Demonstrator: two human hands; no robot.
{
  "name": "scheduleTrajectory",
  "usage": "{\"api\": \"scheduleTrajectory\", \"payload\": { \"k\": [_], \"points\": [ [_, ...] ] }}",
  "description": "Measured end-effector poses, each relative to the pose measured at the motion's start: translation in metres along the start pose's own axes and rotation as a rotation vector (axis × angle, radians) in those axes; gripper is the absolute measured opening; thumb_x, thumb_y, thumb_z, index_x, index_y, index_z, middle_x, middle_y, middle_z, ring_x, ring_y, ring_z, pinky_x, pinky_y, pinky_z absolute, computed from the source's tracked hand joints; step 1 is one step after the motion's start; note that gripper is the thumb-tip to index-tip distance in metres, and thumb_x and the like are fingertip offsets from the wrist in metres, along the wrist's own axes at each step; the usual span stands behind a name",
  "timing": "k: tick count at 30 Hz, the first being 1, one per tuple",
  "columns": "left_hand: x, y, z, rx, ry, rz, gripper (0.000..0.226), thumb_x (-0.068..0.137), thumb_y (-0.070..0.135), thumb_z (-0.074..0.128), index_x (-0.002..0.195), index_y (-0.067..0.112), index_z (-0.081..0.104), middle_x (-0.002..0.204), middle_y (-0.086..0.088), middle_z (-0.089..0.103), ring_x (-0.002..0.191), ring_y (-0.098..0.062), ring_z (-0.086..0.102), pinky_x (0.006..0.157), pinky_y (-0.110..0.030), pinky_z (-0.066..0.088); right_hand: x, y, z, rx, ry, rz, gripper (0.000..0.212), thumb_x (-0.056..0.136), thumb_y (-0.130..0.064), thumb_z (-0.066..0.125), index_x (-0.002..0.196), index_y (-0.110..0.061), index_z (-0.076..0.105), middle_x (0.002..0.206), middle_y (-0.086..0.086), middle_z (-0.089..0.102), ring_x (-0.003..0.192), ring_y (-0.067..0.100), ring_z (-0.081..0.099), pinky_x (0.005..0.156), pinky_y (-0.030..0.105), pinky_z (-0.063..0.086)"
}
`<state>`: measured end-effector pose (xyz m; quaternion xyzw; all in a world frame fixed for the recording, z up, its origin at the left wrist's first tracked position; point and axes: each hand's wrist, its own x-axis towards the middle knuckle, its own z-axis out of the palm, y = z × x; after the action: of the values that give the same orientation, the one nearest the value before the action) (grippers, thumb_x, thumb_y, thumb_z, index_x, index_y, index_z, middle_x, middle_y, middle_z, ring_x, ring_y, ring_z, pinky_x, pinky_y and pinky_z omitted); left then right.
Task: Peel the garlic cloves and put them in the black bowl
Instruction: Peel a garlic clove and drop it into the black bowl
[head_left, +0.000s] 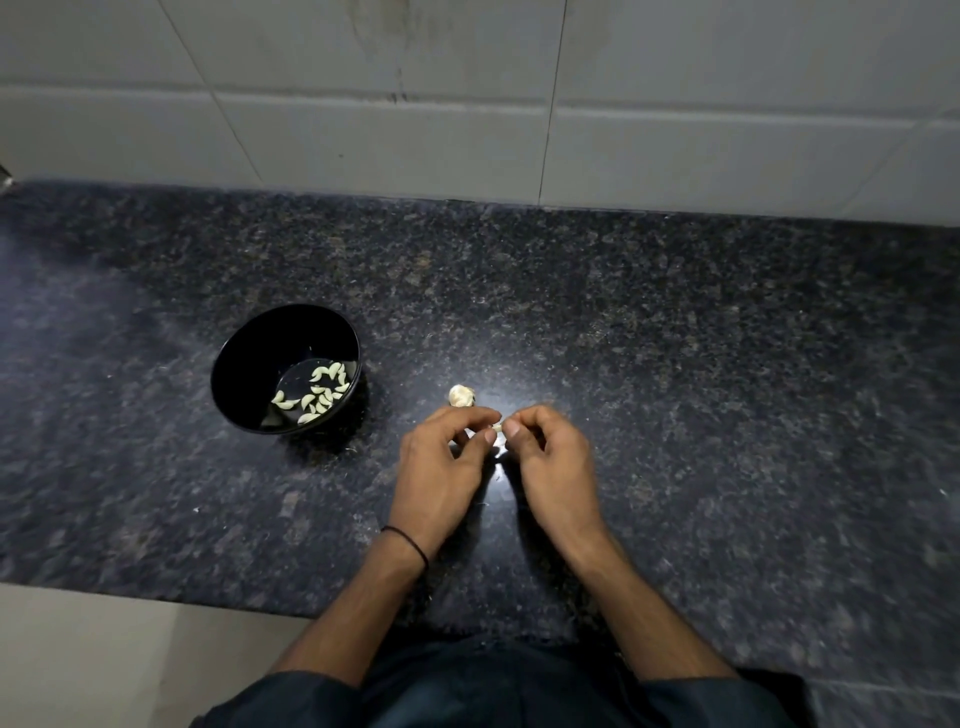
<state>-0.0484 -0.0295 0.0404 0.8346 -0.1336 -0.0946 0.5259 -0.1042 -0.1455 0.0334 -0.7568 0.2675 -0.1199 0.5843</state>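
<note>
Both hands, left hand (441, 457) and right hand (545, 452), pinch one garlic clove (497, 427) together.

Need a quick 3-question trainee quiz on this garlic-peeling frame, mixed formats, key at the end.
1. True or false: the black bowl already holds peeled cloves.
2. The garlic bulb lies: A) inside the bowl B) on the counter just beyond the fingertips C) against the tiled wall.
3. Fill in: the left hand and right hand pinch one small ___ between them.
Key: 1 true; 2 B; 3 clove.
</note>
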Motion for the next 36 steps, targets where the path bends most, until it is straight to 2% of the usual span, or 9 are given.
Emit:
{"api": "scheduleTrajectory", "payload": {
  "k": [6, 9, 12, 14, 16, 23, 27, 31, 36],
  "points": [
    [0.001, -0.016, -0.006, 0.010, 0.060, -0.008, 0.020, 0.090, 0.007, 0.069, 0.099, 0.022, 0.080, 0.099, 0.011, 0.074, 0.092, 0.001, 0.066, 0.081, -0.012, 0.046, 0.009, 0.010, -0.006, -0.034, 0.039, 0.000, 0.013, 0.098, -0.012, 0.060, 0.091, -0.016, 0.070, 0.079, -0.001, 0.071, 0.073, 0.013, 0.066, 0.070, 0.030, 0.055],
    [0.002, -0.028, -0.013, 0.063, 0.120, -0.011, 0.017, 0.089, 0.008, 0.071, 0.098, 0.019, 0.079, 0.094, 0.009, 0.071, 0.083, 0.000, 0.064, 0.076, -0.009, 0.044, 0.013, 0.017, -0.013, -0.208, 0.086, -0.074, 0.018, 0.099, -0.005, 0.056, 0.103, -0.015, 0.070, 0.097, -0.004, 0.067, 0.087, 0.008, 0.063, 0.082, 0.024, 0.050],
    [0.004, -0.041, -0.019, 0.168, 0.162, -0.011, 0.013, 0.088, 0.008, 0.073, 0.096, 0.017, 0.078, 0.088, 0.006, 0.067, 0.076, -0.006, 0.060, 0.074, -0.005, 0.040, 0.011, 0.023, -0.013, -0.394, 0.081, -0.202, 0.023, 0.099, -0.002, 0.055, 0.116, -0.008, 0.068, 0.109, 0.002, 0.064, 0.101, 0.017, 0.057, 0.087, 0.019, 0.041],
    [0.004, -0.051, -0.022, 0.228, 0.175, -0.003, 0.013, 0.087, 0.008, 0.073, 0.097, 0.016, 0.078, 0.088, 0.005, 0.066, 0.076, -0.010, 0.059, 0.074, -0.007, 0.040, 0.007, 0.028, -0.009, -0.523, 0.022, -0.266, 0.027, 0.099, -0.004, 0.055, 0.124, -0.008, 0.066, 0.117, 0.006, 0.062, 0.106, 0.021, 0.052, 0.089, 0.018, 0.036],
    [0.004, -0.058, -0.024, 0.262, 0.180, 0.005, 0.013, 0.087, 0.008, 0.073, 0.097, 0.015, 0.077, 0.087, 0.003, 0.065, 0.075, -0.010, 0.057, 0.074, -0.014, 0.042, 0.003, 0.032, -0.005, -0.598, -0.043, -0.325, 0.028, 0.099, -0.007, 0.058, 0.126, -0.007, 0.065, 0.122, 0.007, 0.058, 0.109, 0.021, 0.048, 0.092, 0.023, 0.039],
    [0.005, -0.064, -0.024, 0.263, 0.172, 0.013, 0.016, 0.086, 0.006, 0.073, 0.098, 0.016, 0.075, 0.087, 0.002, 0.061, 0.074, -0.013, 0.058, 0.076, -0.024, 0.048, -0.008, 0.045, 0.003, -0.718, -0.140, -0.568, 0.010, 0.088, -0.002, 0.066, 0.095, -0.008, 0.065, 0.101, 0.001, 0.058, 0.091, 0.020, 0.051, 0.069, 0.037, 0.050],
    [0.002, -0.065, -0.028, 0.246, 0.146, 0.025, 0.020, 0.085, 0.004, 0.072, 0.101, 0.016, 0.075, 0.087, 0.003, 0.060, 0.073, -0.010, 0.059, 0.075, -0.022, 0.048, -0.008, 0.051, 0.002, -0.750, -0.154, -0.636, 0.008, 0.091, -0.009, 0.059, 0.097, -0.010, 0.064, 0.099, 0.002, 0.058, 0.087, 0.021, 0.050, 0.069, 0.036, 0.049],
    [0.000, -0.066, -0.031, 0.184, 0.143, 0.004, 0.027, 0.083, -0.002, 0.072, 0.103, 0.017, 0.074, 0.088, 0.002, 0.061, 0.073, -0.014, 0.059, 0.074, -0.017, 0.048, -0.003, 0.044, 0.001, -0.663, -0.156, -0.609, 0.023, 0.094, -0.017, 0.049, 0.099, -0.008, 0.069, 0.095, 0.003, 0.061, 0.084, 0.022, 0.056, 0.068, 0.036, 0.051],
    [-0.008, -0.068, -0.034, 0.124, 0.162, -0.012, 0.033, 0.082, -0.007, 0.070, 0.108, 0.013, 0.073, 0.093, 0.000, 0.062, 0.076, -0.010, 0.060, 0.069, -0.008, 0.045, 0.025, 0.025, 0.000, -0.495, -0.077, -0.468, 0.018, 0.095, -0.009, 0.060, 0.102, -0.005, 0.076, 0.091, 0.007, 0.067, 0.083, 0.023, 0.061, 0.074, 0.034, 0.051]
  ]
}}
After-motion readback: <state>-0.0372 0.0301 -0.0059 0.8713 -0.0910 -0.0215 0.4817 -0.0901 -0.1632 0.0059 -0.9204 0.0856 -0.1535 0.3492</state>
